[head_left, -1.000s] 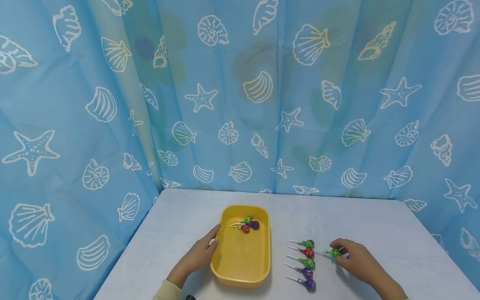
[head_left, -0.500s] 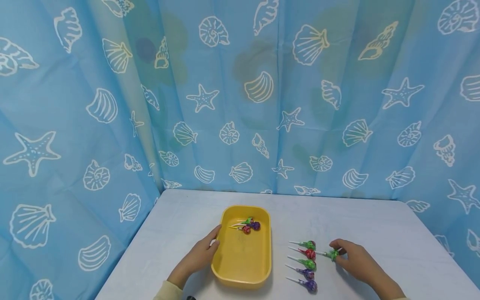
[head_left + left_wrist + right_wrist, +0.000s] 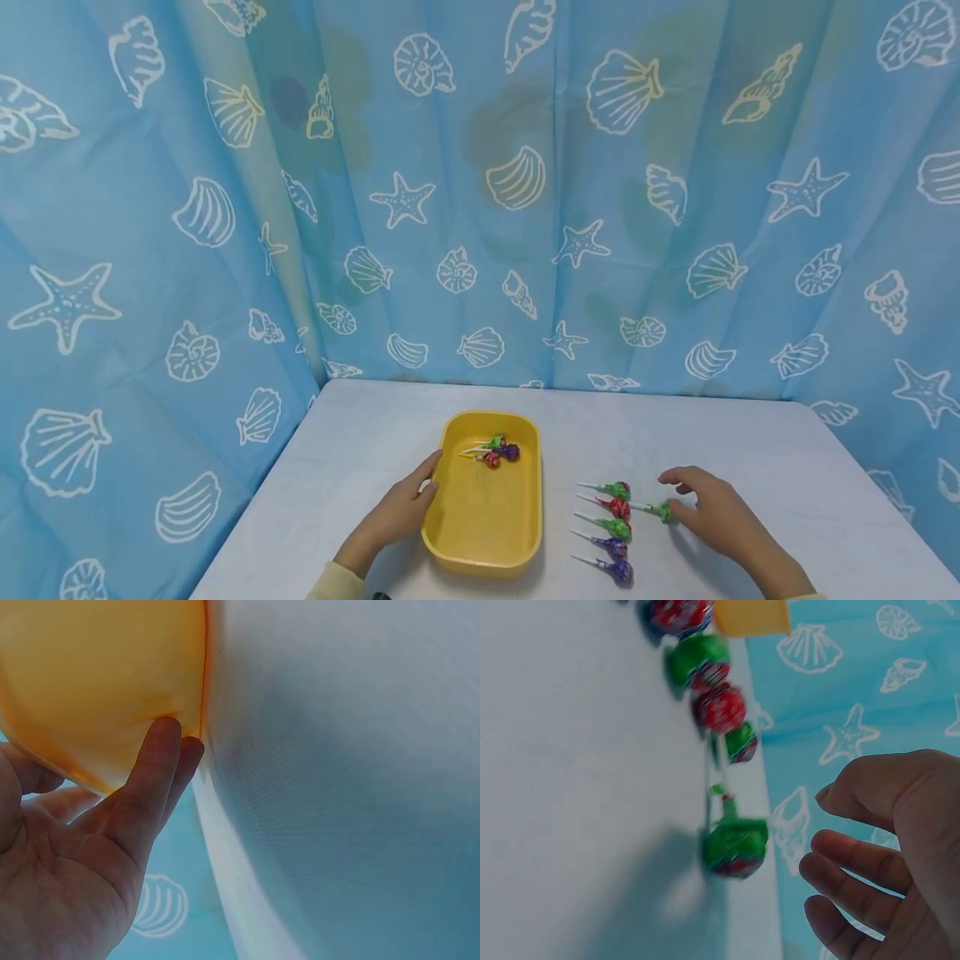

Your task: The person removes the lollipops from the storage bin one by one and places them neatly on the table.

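My left hand (image 3: 401, 508) rests against the left side of a yellow tray (image 3: 480, 565); the left wrist view shows its straight fingers (image 3: 154, 772) touching the outer wall. My right hand (image 3: 712, 512) hovers with fingers spread just right of a green-wrapped lollipop (image 3: 662, 511). In the right wrist view, a gap shows between the fingers and that lollipop (image 3: 735, 847). Its stick points left toward a column of lollipops: a green one (image 3: 617, 490) at the back, a red one (image 3: 618, 507), another green one (image 3: 619, 529) and two purple ones (image 3: 619, 571) in front.
Inside the tray, near its far end, lie a green lollipop (image 3: 498, 442), a purple one (image 3: 509, 452) and a red one (image 3: 492, 459). A white cloth covers the table (image 3: 360, 417). Blue shell-print curtains (image 3: 480, 208) hang behind and beside it. A small black object (image 3: 381, 596) shows at the bottom edge.
My right hand's fingers have parted and let go of the green lollipop, which now lies beside the column. The left hand and the tray have stayed put.
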`<move>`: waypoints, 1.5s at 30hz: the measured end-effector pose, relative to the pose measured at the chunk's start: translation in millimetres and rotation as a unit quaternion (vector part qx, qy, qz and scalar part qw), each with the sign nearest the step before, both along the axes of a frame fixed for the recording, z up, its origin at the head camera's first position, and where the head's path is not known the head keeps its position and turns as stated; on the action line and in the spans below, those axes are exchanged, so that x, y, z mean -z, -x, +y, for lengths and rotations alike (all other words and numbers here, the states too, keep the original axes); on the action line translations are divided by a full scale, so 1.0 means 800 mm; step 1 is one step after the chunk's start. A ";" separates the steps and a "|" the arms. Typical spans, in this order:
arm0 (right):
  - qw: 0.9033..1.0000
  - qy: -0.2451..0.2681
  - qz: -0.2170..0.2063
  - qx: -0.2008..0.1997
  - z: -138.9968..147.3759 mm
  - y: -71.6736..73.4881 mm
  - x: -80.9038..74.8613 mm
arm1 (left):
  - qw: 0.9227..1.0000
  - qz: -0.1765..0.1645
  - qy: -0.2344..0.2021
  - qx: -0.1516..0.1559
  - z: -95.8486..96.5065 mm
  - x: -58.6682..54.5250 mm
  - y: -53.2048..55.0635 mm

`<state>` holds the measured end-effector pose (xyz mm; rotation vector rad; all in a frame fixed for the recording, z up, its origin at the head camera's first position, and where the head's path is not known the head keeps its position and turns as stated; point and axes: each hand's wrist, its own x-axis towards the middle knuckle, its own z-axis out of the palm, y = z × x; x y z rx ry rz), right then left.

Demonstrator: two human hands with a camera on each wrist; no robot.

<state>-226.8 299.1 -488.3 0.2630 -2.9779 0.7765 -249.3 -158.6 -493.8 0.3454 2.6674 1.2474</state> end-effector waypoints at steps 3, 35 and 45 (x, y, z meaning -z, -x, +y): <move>1.000 -0.003 0.022 -0.009 -0.009 0.000 -0.008 | 1.000 0.003 -0.001 0.001 0.000 0.000 -0.001; 0.995 0.011 0.061 -0.078 -0.129 0.031 -0.049 | 1.000 -0.006 0.004 -0.004 0.000 0.002 0.003; 0.995 0.012 0.050 -0.086 -0.153 0.038 -0.044 | 1.000 -0.001 0.001 0.007 -0.003 0.003 0.005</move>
